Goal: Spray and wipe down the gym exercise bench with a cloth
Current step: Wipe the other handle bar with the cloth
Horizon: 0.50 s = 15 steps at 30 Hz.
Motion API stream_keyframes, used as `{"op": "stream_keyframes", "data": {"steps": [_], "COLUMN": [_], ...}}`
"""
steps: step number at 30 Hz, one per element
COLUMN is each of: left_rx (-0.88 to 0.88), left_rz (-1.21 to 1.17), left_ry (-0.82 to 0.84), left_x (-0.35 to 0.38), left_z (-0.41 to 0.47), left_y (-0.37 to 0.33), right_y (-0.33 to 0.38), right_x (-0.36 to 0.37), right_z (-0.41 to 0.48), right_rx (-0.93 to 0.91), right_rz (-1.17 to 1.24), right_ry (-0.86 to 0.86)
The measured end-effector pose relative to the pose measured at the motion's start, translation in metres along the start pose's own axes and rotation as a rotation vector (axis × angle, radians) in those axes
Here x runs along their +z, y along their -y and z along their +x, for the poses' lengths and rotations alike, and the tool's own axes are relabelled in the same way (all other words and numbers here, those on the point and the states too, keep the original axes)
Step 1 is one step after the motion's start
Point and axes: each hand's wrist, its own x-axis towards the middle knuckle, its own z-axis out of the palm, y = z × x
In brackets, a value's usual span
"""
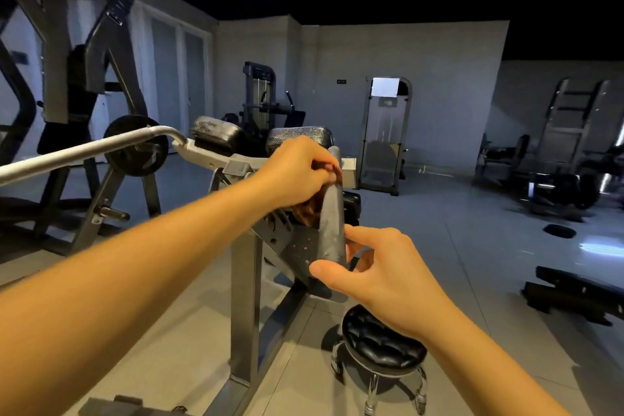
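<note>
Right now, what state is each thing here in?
left hand: grips the cloth against the post.
right hand: pinches the post's lower end.
cloth: bunched under the left hand.
post: tilted, speckled.
stool: upright on its casters.
weight plate: mounted upright.

Brown cloth (308,210), grey bar (332,230), black quilted stool (381,338)

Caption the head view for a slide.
Left hand holds a brown cloth against the machine's grey bar while the right hand pinches its lower end.
</note>
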Motion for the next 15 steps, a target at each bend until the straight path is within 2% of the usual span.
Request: {"op": "stream_keyframes", "data": {"steps": [3,7,11,15], "left_rx": [-0.021,-0.058,0.027,0.112], "left_rz": [0.143,0.178,0.129,-0.007], "left_ry": [0.052,0.056,0.119,0.343], "left_x": [0.01,0.02,0.009,-0.021], "left_z": [0.063,0.095,0.061,-0.013], "left_y": [0.017,0.025,0.013,-0.019], "right_y": [-0.008,-0.011,-0.009,-0.008], "right_x": [0.001,-0.001,0.004,0.009], "right_z": [-0.001,-0.001,-0.009,-0.014], "right_rx": [0.008,0.052,0.055,0.047], "right_rz": [-0.028,-0.025,-0.022,-0.013], "right_ry": [-0.005,-0.008,0.014,-0.044]}}
